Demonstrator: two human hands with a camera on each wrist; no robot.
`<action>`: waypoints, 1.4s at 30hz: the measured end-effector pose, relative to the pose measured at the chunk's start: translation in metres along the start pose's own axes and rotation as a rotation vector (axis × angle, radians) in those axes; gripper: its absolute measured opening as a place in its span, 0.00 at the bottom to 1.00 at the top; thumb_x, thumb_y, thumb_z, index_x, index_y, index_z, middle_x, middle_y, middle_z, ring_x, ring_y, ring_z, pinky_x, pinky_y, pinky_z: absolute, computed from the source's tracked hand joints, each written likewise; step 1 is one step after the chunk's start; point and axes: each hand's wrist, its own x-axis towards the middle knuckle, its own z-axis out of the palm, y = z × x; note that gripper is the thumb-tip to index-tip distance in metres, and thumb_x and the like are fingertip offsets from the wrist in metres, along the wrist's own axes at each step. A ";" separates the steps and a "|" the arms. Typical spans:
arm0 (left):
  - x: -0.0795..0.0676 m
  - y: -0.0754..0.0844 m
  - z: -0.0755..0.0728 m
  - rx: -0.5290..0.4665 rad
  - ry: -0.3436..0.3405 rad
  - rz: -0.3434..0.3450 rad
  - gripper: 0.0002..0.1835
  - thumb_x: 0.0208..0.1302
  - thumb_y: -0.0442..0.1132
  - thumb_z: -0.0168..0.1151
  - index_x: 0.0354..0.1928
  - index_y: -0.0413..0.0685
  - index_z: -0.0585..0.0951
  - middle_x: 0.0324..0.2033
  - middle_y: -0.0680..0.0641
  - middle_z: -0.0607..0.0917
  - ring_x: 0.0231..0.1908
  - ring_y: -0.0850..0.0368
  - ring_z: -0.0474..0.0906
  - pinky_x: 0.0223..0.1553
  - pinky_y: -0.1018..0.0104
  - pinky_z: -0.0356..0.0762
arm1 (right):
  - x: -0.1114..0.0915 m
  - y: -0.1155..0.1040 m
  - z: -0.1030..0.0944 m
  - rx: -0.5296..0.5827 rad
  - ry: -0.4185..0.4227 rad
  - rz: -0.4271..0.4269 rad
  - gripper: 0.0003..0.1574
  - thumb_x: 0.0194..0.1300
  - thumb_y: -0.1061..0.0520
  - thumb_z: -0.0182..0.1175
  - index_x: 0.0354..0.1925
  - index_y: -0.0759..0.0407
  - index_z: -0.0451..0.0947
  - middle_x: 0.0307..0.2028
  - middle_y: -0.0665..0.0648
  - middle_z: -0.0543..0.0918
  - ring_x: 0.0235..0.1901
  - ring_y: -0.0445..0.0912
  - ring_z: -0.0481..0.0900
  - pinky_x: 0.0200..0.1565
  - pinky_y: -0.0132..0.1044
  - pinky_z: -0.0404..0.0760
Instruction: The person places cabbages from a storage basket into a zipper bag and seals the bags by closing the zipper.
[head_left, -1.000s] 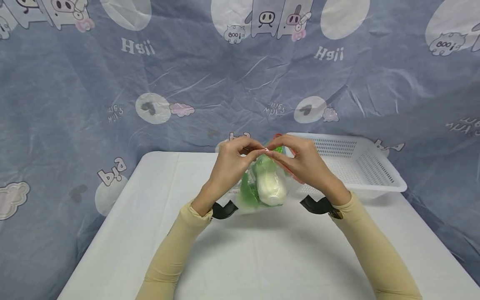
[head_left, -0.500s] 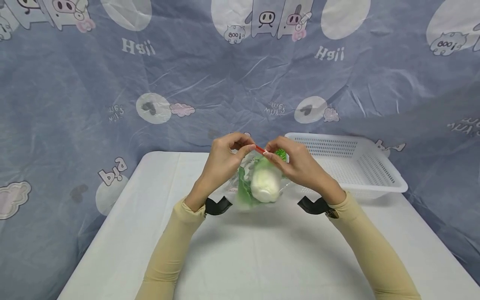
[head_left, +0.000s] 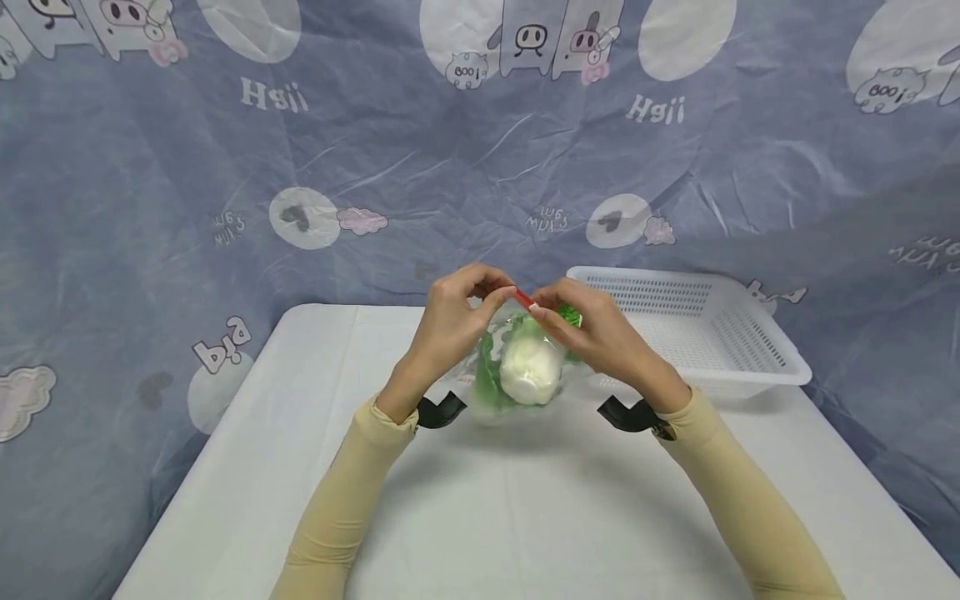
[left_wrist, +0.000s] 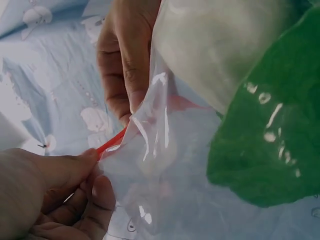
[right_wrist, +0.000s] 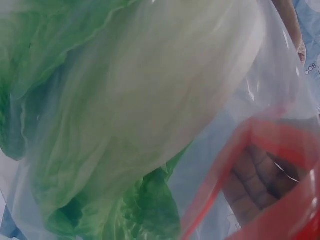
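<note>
A clear plastic zip bag with a red strip along its mouth hangs from both hands above the table. Inside it are a pale napa cabbage and a dark green leaf; bright curly greens show beside the right hand. My left hand pinches the red strip between thumb and fingers. A short way to its right, my right hand pinches the same strip. In the right wrist view the red-edged mouth fills the lower right, with fingers seen behind it.
A white perforated plastic basket stands on the back right of the white table, just behind the right hand. A blue-grey printed cloth hangs behind the table.
The hands, fingertips together a second ago, are now slightly apart, with red strip showing between them. Both hands and the bag have shifted a little left. Little differs over the last half second.
</note>
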 end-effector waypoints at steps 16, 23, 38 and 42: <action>-0.001 -0.001 -0.008 -0.064 0.021 -0.004 0.02 0.60 0.36 0.68 0.34 0.47 0.86 0.31 0.51 0.86 0.30 0.63 0.78 0.36 0.68 0.76 | 0.003 -0.002 0.007 -0.143 -0.005 -0.110 0.08 0.64 0.64 0.62 0.42 0.62 0.77 0.35 0.54 0.80 0.34 0.42 0.78 0.35 0.37 0.79; -0.002 -0.003 -0.010 -0.052 0.027 -0.002 0.02 0.60 0.37 0.67 0.34 0.47 0.86 0.31 0.51 0.86 0.30 0.63 0.77 0.36 0.68 0.75 | -0.007 0.006 0.009 -0.135 0.006 -0.126 0.08 0.63 0.66 0.62 0.41 0.63 0.77 0.35 0.53 0.80 0.35 0.42 0.76 0.33 0.40 0.77; 0.001 -0.007 -0.017 -0.055 0.053 0.016 0.02 0.59 0.37 0.68 0.34 0.47 0.86 0.35 0.51 0.88 0.31 0.63 0.79 0.38 0.69 0.76 | -0.025 0.023 0.005 -0.125 0.012 -0.094 0.08 0.64 0.64 0.62 0.42 0.58 0.77 0.36 0.50 0.79 0.38 0.39 0.75 0.39 0.34 0.74; 0.002 -0.008 -0.020 -0.060 0.060 0.016 0.02 0.59 0.36 0.68 0.34 0.47 0.86 0.35 0.50 0.88 0.32 0.63 0.80 0.38 0.68 0.77 | -0.028 0.027 0.004 -0.121 0.010 -0.100 0.08 0.63 0.64 0.62 0.42 0.58 0.77 0.35 0.50 0.79 0.37 0.38 0.75 0.40 0.32 0.73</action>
